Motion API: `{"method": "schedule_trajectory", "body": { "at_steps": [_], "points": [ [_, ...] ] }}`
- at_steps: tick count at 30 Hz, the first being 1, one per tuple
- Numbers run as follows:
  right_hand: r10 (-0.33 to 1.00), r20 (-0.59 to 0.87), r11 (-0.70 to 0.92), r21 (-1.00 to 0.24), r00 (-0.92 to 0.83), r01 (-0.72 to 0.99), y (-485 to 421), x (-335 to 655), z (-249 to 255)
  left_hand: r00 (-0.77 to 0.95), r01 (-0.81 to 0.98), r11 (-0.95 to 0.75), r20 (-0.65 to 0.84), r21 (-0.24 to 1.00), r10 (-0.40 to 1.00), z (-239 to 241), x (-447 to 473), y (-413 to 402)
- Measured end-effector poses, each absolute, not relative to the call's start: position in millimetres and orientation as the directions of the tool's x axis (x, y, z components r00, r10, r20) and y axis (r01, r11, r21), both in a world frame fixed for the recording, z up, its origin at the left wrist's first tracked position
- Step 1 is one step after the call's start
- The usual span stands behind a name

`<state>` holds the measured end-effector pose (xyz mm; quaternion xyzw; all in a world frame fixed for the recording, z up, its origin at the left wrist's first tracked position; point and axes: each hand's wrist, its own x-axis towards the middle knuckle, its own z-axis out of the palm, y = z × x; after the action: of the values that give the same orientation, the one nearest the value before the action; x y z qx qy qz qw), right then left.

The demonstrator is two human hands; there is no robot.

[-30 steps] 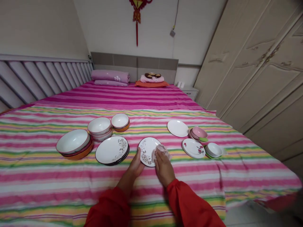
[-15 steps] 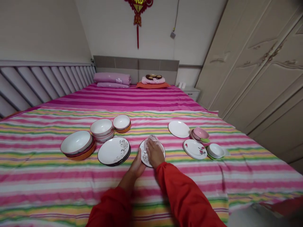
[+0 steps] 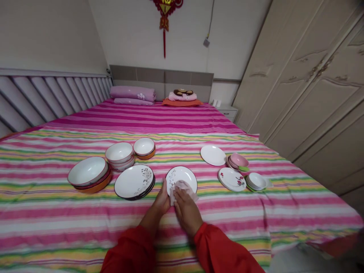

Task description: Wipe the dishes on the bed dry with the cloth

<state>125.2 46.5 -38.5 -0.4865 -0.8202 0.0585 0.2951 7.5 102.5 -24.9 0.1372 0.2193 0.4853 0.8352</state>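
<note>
A white plate with a dark rim and floral print [image 3: 182,175] lies on the striped bedspread [image 3: 57,216] in front of me. My left hand [image 3: 162,200] grips its near left edge. My right hand [image 3: 185,209] presses a crumpled pale pink cloth [image 3: 183,188] onto the plate's near part, fingers closed over the cloth. Both arms wear red sleeves.
Left of the plate sits a stack of matching plates [image 3: 134,181], then stacked bowls [image 3: 119,154], an orange-bottomed bowl [image 3: 144,147] and large bowls [image 3: 87,172]. To the right lie a plain white plate [image 3: 213,155], pink dishes [image 3: 238,160], a red-flowered plate [image 3: 231,179] and small white saucers [image 3: 256,181]. A wardrobe [image 3: 313,83] stands at the right.
My right hand carried the cloth from the plate's right side to its far part, then back to the near edge. The left hand stayed on the plate's rim.
</note>
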Motion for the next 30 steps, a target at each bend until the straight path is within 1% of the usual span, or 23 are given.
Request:
{"method": "schedule_trajectory", "body": {
  "at_steps": [2,4,6,8,11,14,17,20,23,27,30],
  "points": [
    [0.824,0.39,0.551,-0.376,-0.412,0.745,55,112,-31,0.426,-0.749,0.51,-0.281,0.424,0.86,-24,6,102],
    [0.836,0.356,0.538,-0.374,-0.419,0.755,70,103,-22,0.391,-0.776,0.478,-0.281,0.412,0.877,-24,5,102],
    [0.863,0.329,0.491,-0.37,-0.384,0.788,89,102,-12,0.351,-0.808,0.423,-0.242,0.409,0.904,-24,7,103],
    [0.89,0.313,0.433,-0.358,-0.331,0.827,106,109,-6,0.346,-0.818,0.403,-0.209,0.409,0.915,-24,9,105],
    [0.917,0.316,0.349,-0.339,-0.243,0.874,119,129,-7,0.395,-0.799,0.435,-0.184,0.415,0.9,-24,12,106],
    [0.911,0.361,0.324,-0.331,-0.198,0.886,110,150,-21,0.426,-0.779,0.455,-0.169,0.431,0.889,-24,13,105],
    [0.874,0.442,0.369,-0.331,-0.202,0.869,84,162,-37,0.442,-0.759,0.463,-0.161,0.457,0.883,-25,12,104],
    [0.848,0.471,0.425,-0.328,-0.244,0.844,57,162,-43,0.421,-0.749,0.456,-0.186,0.48,0.888,-26,11,104],
    [0.828,0.459,0.488,-0.309,-0.321,0.817,45,154,-41,0.418,-0.75,0.464,-0.207,0.472,0.885,-27,9,105],
    [0.816,0.413,0.536,-0.282,-0.403,0.796,53,141,-31,0.452,-0.749,0.499,-0.215,0.436,0.866,-28,6,105],
    [0.815,0.392,0.556,-0.315,-0.428,0.77,64,135,-21,0.443,-0.764,0.481,-0.193,0.43,0.876,-26,5,104]
  ]
}}
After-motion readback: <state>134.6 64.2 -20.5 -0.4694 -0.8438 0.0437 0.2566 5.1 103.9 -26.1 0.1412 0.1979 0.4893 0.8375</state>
